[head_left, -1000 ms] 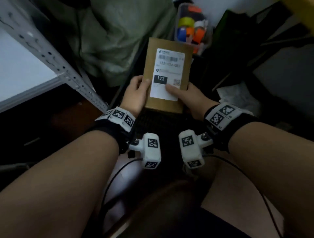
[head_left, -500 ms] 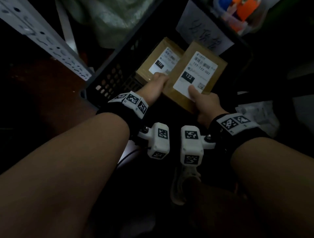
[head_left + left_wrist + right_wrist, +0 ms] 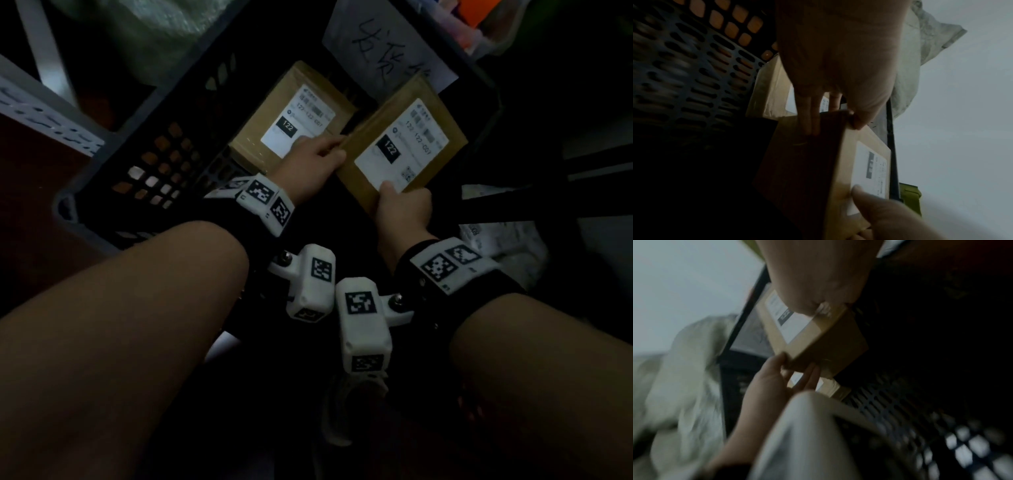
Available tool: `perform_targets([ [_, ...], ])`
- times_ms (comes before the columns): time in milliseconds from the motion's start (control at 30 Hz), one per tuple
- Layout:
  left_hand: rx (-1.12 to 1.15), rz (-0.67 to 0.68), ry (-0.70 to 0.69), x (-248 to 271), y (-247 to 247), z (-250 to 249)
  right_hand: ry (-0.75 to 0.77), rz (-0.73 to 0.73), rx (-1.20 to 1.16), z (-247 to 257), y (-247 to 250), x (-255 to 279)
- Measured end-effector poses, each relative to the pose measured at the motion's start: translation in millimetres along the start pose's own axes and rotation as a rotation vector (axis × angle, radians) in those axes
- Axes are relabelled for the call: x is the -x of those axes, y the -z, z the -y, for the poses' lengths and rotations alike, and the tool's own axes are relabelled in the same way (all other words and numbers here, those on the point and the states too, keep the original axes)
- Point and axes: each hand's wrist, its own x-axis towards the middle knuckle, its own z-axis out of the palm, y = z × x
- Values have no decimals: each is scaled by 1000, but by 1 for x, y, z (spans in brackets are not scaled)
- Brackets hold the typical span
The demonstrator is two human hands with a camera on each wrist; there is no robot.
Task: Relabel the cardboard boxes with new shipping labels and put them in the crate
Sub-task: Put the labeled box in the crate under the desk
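Note:
A flat cardboard box with a white "122" shipping label hangs tilted inside the dark perforated crate. My left hand pinches its left corner, thumb on top and fingers under the side. My right hand grips its near edge, thumb pressed on the label's corner. In the left wrist view the same box shows its dark side face. A second labelled box lies flat on the crate floor, just left of the held one.
A white sheet with handwriting hangs on the crate's far wall. A grey perforated shelf upright stands to the left. Pale plastic wrapping lies beyond the crate, crumpled white plastic to the right, and a clear tub of coloured rolls at top right.
Both hands have carried the box from in front of me down into the crate, beside the box lying there. It has sunk lower and tilted since half a second ago.

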Motion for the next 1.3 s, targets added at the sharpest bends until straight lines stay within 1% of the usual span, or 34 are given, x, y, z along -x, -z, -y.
perform_targets([
  [67,-46,-70,-49,1,0,-2,49,8,62,9,6,1],
  [200,-61,-56,-59,-2,-2,-9,184,-21,41,16,22,2],
  [267,-61,-60,-49,-5,0,-8,224,52,102,14,21,5],
  [333,-91,-65,-36,-8,4,-5,259,164,224,11,9,1],
  [400,-204,-65,-30,-12,11,0,259,275,330,13,-6,-5],
  [467,-358,-64,-8,-16,18,6,222,394,380,19,-16,-11],
  [500,-394,-59,11,-18,21,8,200,430,398,23,-20,-14],
  [600,-369,-35,15,-19,30,13,192,483,465,29,-26,-26],
  [667,-310,-72,4,-18,34,17,245,527,528,29,-29,-24],
  [700,-248,-105,-4,-17,35,18,287,512,482,27,-30,-21],
  [767,-121,-151,-37,-17,32,19,354,388,294,19,-30,-19],
  [800,-102,-158,-59,-17,30,19,354,326,228,14,-30,-20],
  [833,-110,-155,-78,-17,26,19,331,305,201,10,-28,-22],
  [867,-126,-134,-91,-16,23,21,298,315,205,4,-28,-24],
  [967,-231,-8,-95,-14,18,31,124,436,253,-3,-29,-24],
  [1033,-350,33,-59,-14,17,38,47,504,283,-2,-34,-23],
  [1100,-501,77,-9,-15,17,42,15,562,379,-5,-44,-36],
  [1200,-714,187,49,-15,18,40,57,589,594,17,-41,-20],
  [1267,-761,204,67,-14,22,34,137,604,739,29,-34,-12],
  [1300,-772,184,67,-13,25,28,187,604,804,35,-30,-10],
])
